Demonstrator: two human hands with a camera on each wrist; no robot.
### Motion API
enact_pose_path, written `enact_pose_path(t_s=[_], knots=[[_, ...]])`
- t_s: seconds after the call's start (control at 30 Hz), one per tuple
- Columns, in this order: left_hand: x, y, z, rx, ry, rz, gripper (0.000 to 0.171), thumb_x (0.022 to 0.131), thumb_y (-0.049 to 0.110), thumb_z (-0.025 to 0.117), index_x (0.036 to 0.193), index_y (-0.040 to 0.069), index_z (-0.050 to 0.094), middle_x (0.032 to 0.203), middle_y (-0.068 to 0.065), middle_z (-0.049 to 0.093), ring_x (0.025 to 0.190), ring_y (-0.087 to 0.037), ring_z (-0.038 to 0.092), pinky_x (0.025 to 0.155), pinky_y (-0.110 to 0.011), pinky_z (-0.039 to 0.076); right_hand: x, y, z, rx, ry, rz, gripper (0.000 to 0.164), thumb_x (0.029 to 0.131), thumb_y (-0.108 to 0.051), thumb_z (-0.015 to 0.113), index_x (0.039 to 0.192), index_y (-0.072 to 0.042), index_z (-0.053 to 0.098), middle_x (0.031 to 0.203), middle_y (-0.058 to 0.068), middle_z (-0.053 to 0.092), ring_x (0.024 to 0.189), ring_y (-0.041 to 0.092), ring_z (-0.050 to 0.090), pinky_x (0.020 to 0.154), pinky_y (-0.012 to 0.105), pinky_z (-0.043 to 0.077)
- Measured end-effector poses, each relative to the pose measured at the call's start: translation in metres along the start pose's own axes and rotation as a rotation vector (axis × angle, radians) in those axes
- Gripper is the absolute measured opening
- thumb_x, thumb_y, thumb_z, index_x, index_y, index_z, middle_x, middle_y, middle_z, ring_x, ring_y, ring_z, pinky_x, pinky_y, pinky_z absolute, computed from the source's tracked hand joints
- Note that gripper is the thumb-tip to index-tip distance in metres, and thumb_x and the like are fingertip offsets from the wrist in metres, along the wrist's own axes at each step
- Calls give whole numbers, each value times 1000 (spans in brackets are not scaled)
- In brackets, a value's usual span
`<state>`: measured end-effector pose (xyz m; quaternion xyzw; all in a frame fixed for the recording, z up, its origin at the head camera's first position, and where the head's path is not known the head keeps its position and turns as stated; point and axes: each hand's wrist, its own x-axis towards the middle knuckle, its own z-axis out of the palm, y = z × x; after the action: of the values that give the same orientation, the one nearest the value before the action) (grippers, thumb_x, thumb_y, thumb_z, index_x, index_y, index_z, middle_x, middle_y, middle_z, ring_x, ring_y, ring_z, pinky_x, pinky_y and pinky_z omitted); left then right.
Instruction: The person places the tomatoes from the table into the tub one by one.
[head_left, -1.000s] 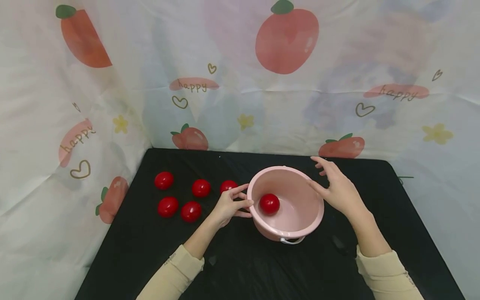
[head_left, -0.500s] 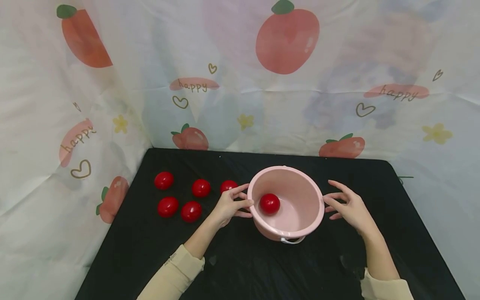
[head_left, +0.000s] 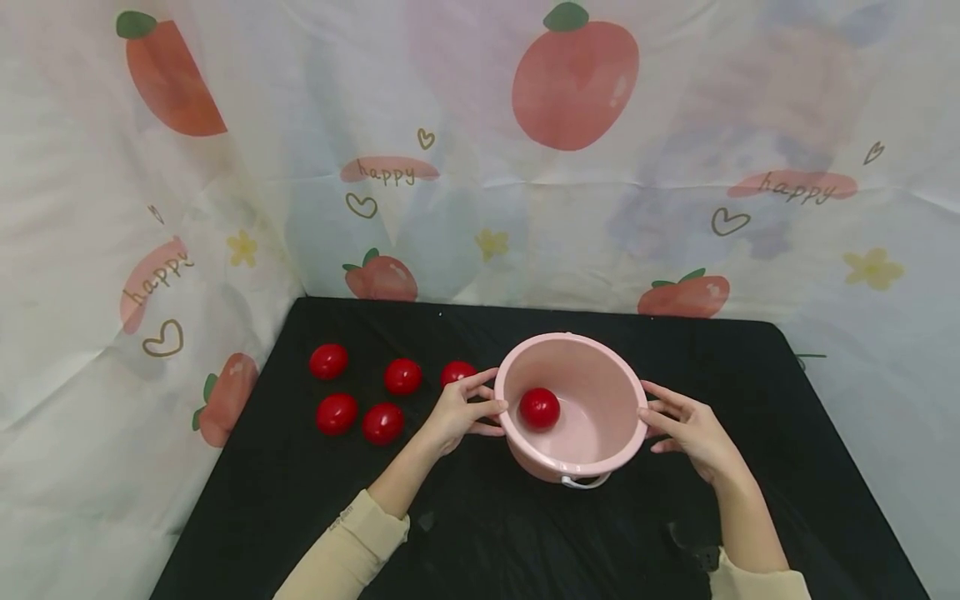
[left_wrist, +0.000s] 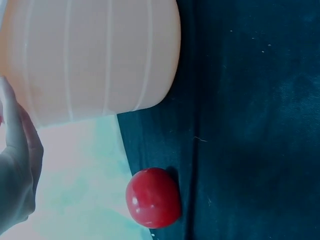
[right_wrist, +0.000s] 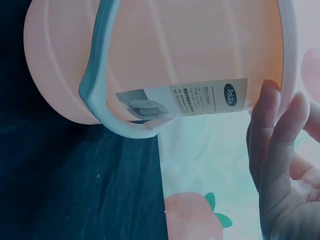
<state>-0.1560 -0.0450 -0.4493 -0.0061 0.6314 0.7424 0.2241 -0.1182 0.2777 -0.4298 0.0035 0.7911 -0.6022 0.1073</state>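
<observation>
A pink bucket (head_left: 588,375) stands upright on the black table, with one shiny red ball-like thing (head_left: 539,408) inside; whether it is a fruit I cannot tell. My left hand (head_left: 454,412) holds the bucket's left rim, thumb on top and fingers against the outside. On the opposite side, my right hand (head_left: 693,433) pinches the rim between thumb and fingers. The right wrist view gives the bucket's pale handle (right_wrist: 95,75) hanging along its wall and a printed label (right_wrist: 207,97). In the left wrist view the bucket wall (left_wrist: 90,55) rises beside my fingers.
Several more red round things, such as this one (head_left: 336,414), lie left of the bucket; one (head_left: 456,372) is close behind my left hand. The black table (head_left: 570,550) backs onto a fruit-printed cloth (head_left: 465,208), which also hangs along the left.
My right hand has come down from above the bucket's far right rim, round to its right side, and now grips the rim. The left hand and bucket have stayed put.
</observation>
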Motion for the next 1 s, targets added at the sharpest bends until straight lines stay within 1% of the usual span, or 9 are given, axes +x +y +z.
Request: enact_pose_path(t_s=[0.1, 0.2, 0.33, 0.5, 0.57, 0.63, 0.7, 0.77, 1.0], knots=[[-1, 1, 0, 35, -1, 16, 58, 81, 4, 67, 134, 8, 45, 92, -12, 60, 75, -22, 67, 64, -39, 54, 1, 1, 1, 4, 2, 4, 60, 88, -14, 61, 135, 10, 32, 87, -6, 63, 71, 10, 63, 56, 27, 53], [-3, 2, -1, 203, 1, 89, 56, 82, 9, 67, 133, 7, 45, 94, -13, 61, 76, -25, 65, 66, -35, 54, 1, 2, 1, 4, 7, 10, 60, 88, -14, 61, 135, 10, 33, 86, -6, 63, 71, 9, 63, 56, 27, 53], [-10, 4, -7, 592, 67, 347, 56, 82, 17, 68, 132, 7, 46, 101, -12, 60, 83, -26, 62, 71, -32, 54, 0, 2, 0, -3, 15, 19, 61, 88, -15, 61, 136, 9, 32, 86, -7, 63, 71, 9, 63, 56, 26, 53], [-20, 0, -28, 1146, 314, 721, 60, 76, 24, 73, 129, 13, 49, 115, -9, 56, 102, -23, 53, 87, -39, 47, 0, 2, 0, -11, 19, 25, 62, 88, -16, 61, 137, 7, 32, 87, -8, 62, 72, 8, 63, 57, 26, 53], [-23, -4, -41, 1342, 415, 829, 61, 72, 25, 75, 127, 13, 51, 117, -8, 56, 105, -25, 50, 90, -42, 43, 0, 2, 0, -12, 19, 25, 62, 88, -17, 61, 137, 7, 32, 87, -8, 62, 72, 8, 63, 56, 26, 53], [-26, -10, -55, 1471, 477, 899, 61, 70, 25, 76, 125, 12, 53, 115, -9, 55, 104, -26, 49, 90, -45, 40, -1, 2, 0, -11, 22, 27, 62, 88, -17, 62, 137, 7, 32, 86, -9, 61, 72, 8, 63, 56, 26, 53], [-29, -16, -68, 1540, 508, 914, 61, 68, 26, 76, 124, 12, 54, 115, -9, 56, 104, -27, 49, 91, -47, 37, -1, 3, 1, -11, 24, 29, 63, 88, -17, 62, 137, 7, 32, 86, -10, 61, 72, 8, 63, 56, 26, 53], [-33, -23, -82, 1575, 515, 884, 64, 66, 28, 77, 124, 12, 55, 117, -9, 55, 105, -27, 48, 94, -48, 34, -1, 3, 1, -9, 24, 29, 63, 88, -17, 62, 137, 7, 32, 86, -10, 61, 72, 8, 63, 56, 26, 53], [-43, -47, -122, 1645, 480, 610, 74, 64, 39, 77, 128, 12, 50, 124, -10, 50, 113, -29, 41, 103, -51, 23, -2, 3, 1, -5, 22, 32, 62, 88, -17, 61, 138, 5, 32, 87, -8, 61, 72, 8, 63, 57, 26, 53]])
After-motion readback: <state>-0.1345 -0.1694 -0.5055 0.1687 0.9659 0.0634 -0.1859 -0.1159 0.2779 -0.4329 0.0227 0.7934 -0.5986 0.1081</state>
